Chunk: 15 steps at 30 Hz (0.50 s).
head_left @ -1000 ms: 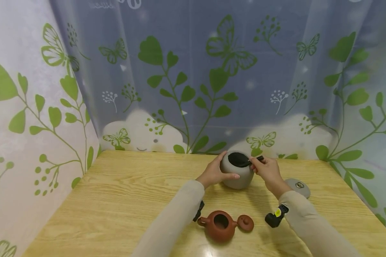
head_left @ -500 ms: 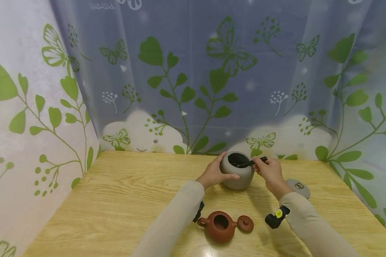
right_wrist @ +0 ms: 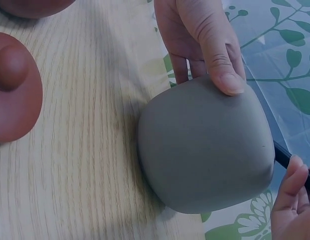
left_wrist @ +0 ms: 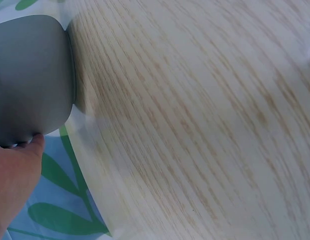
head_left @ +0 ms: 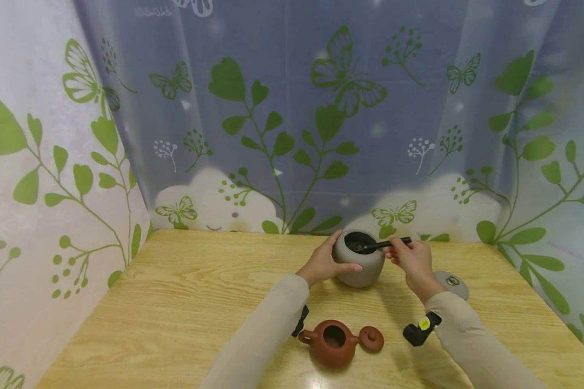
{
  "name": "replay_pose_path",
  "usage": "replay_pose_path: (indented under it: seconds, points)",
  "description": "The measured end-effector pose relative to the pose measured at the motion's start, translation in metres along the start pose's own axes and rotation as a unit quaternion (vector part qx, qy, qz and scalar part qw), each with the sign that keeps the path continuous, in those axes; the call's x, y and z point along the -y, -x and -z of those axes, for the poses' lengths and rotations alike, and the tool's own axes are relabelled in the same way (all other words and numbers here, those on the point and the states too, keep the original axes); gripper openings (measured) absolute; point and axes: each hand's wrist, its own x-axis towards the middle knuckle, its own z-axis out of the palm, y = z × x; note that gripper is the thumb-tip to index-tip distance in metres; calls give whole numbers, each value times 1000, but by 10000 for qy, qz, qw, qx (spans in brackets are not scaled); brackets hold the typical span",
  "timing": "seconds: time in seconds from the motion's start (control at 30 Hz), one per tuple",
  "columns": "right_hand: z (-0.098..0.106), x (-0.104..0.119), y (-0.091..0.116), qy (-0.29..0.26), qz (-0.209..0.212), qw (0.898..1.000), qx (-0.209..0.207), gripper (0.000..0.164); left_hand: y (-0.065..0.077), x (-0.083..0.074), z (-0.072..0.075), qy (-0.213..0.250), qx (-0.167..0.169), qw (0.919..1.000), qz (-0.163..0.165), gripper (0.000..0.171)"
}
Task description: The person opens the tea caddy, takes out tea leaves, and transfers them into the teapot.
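Note:
A round grey jar [head_left: 362, 272] stands lidless at the back of the table, its dark mouth tipped toward the head camera. My left hand [head_left: 323, 260] grips its left side, thumb across the front and fingers behind; in the right wrist view, that thumb [right_wrist: 230, 82] presses on the jar wall [right_wrist: 205, 150]. Between thumb and fingers, my right hand [head_left: 412, 262] pinches a black spoon [head_left: 382, 245] by its handle. The spoon's head sits inside the jar's mouth, over dark contents. In the left wrist view, left fingertips [left_wrist: 37, 140] touch the jar [left_wrist: 34, 80].
Nearer me is a reddish-brown clay teapot [head_left: 332, 354], uncovered, spout pointing right. Its round lid [head_left: 371, 339] lies by the spout. The jar's grey lid [head_left: 453, 285] rests behind my right forearm. A patterned curtain [head_left: 272, 135] hangs right behind the wooden table [head_left: 199, 281].
My right hand has shifted slightly right, drawing the spoon back so more of its handle and head show at the jar's mouth. The left hand and jar have stayed nearly still.

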Motion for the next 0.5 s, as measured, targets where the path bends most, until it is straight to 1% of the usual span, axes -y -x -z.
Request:
replay_pose_path:
  seconds: [0.2,0.5]
  points:
    - [3,3,1,-250,-54,9996,-154,30,0,1,0,-12,-20,10000,4,105]
    - [8,5,2,-415,-116,9987,-258,27,1,1,0,-33,-20,10000,4,105]
